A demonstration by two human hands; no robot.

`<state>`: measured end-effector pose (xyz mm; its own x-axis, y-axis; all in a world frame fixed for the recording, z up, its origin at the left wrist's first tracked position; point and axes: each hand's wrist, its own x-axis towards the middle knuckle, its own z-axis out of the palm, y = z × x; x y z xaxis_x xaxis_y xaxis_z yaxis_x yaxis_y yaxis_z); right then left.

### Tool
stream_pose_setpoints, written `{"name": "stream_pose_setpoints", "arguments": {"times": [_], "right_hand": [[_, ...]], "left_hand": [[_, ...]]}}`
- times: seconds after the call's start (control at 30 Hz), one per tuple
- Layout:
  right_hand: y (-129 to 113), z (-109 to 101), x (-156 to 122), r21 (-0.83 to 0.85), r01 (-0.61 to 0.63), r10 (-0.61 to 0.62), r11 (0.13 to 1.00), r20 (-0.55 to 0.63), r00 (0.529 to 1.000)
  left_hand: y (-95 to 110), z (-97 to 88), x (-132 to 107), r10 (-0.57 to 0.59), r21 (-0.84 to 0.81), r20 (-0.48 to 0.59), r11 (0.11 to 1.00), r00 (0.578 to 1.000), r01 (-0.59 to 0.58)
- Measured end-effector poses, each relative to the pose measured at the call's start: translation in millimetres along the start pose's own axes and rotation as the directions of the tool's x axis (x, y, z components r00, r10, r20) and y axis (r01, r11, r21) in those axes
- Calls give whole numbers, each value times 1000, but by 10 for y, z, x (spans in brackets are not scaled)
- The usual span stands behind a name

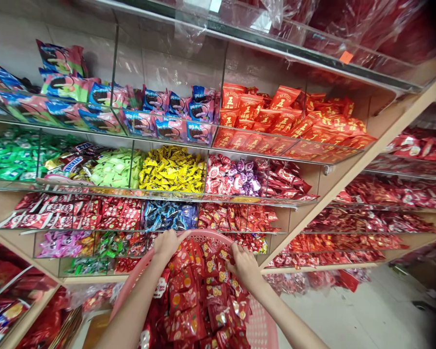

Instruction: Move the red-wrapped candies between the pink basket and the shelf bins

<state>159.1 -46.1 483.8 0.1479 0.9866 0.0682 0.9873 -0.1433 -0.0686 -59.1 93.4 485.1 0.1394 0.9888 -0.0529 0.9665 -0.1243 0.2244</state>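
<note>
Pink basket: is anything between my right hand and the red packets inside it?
Nothing visible: your right hand rests directly on the red packets heaped in the pink basket, with no lid or cover between them.

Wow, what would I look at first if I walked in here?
You'd probably spot the wall of clear shelf bins full of shiny sweets, especially the bright yellow candies in the middle and the red packets up high on the right. Down in front, the left hand holds the rim of a pink plastic basket heaped with small red sweet packets, and the right hand reaches over them.
</note>
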Motion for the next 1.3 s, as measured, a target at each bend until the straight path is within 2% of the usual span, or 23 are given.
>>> {"name": "stream_pose_setpoints", "arguments": {"times": [0.13, 0.27, 0.37, 0.47, 0.57, 0.77, 1.03, 1.1, 1.17, 1.3], "right_hand": [[-4, -175, 148, 80, 12, -11, 997, -23, 1000], [11, -303, 604, 136, 58, -48, 989, -78, 996], [-40, -233, 1050, 191, 142, -139, 971, -31, 990], [-186, -101, 1408, 153, 228, -236, 962, 37, 971], [-372, 15, 1612, 78, 227, -234, 971, 95, 968], [-555, 200, 1770, 17, 164, -165, 986, 100, 981], [-452, 287, 1796, 80, 148, -152, 986, 53, 987], [-422, 288, 1778, 165, 135, -138, 977, 7, 990], [-405, 279, 1758, 332, 117, -103, 936, -60, 993], [-391, 161, 1637, 652, 115, 6, 749, -181, 983]], "left_hand": [[-1, 2, 6, -11, -9, 6, 1000, 1000, 11], [-9, 15, 11, -7, -15, 3, 1000, 1000, 7], [-19, 33, 13, 5, -15, -7, 1000, 1000, -5], [-31, 59, 19, 13, -8, -22, 1000, 1000, -14], [-42, 82, 31, 12, 1, -41, 1000, 999, -12], [-37, 73, 33, 10, 9, -47, 1000, 999, -10], [-11, 22, 10, 3, 7, -20, 1000, 1000, -3], [-15, 22, 13, 3, 10, -17, 1000, 1000, -3], [-22, 27, 20, 8, 5, -19, 1000, 1000, -8], [-28, 30, 31, 12, -9, -5, 1000, 1000, -12]]}}
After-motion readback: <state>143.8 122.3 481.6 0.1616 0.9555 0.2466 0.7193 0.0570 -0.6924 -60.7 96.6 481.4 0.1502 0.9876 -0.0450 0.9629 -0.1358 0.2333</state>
